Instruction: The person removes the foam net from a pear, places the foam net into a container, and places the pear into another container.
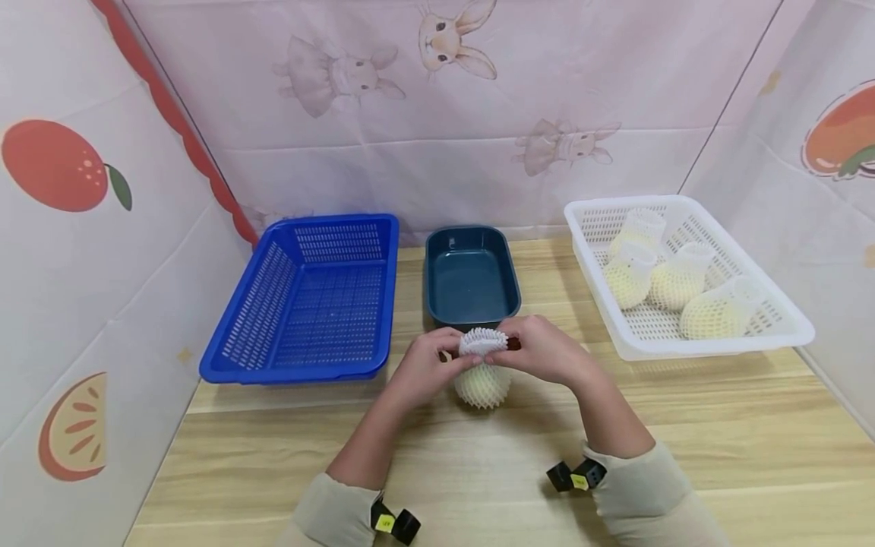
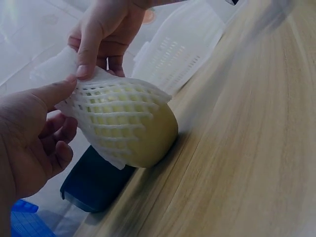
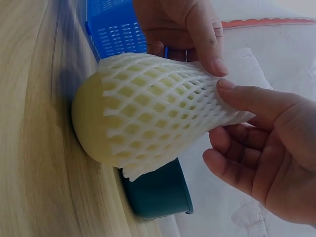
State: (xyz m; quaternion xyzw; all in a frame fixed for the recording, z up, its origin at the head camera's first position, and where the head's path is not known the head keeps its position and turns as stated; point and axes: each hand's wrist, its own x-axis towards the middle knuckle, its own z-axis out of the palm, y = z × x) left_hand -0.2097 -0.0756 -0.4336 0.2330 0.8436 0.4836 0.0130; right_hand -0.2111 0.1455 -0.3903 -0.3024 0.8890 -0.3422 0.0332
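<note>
A pale yellow, rounded fruit (image 2: 162, 136) stands on the wooden table, wrapped in a white foam net (image 1: 484, 386). Its bare lower end shows below the net in both wrist views. My left hand (image 1: 425, 371) pinches the gathered upper part of the net from the left, with the thumb in front. From the other side, my right hand (image 1: 547, 351) pinches the same part, its thumb close to the left one. In the right wrist view the net's loose end (image 3: 247, 66) sticks out past the thumbs. Some fingertips are hidden behind the net.
Just behind the hands stands a dark teal tray (image 1: 472, 315). A blue perforated basket (image 1: 307, 372) is on the left. On the right, a white basket (image 1: 636, 346) holds several netted fruits (image 1: 677, 285). Printed cloth walls (image 1: 478, 91) enclose the table.
</note>
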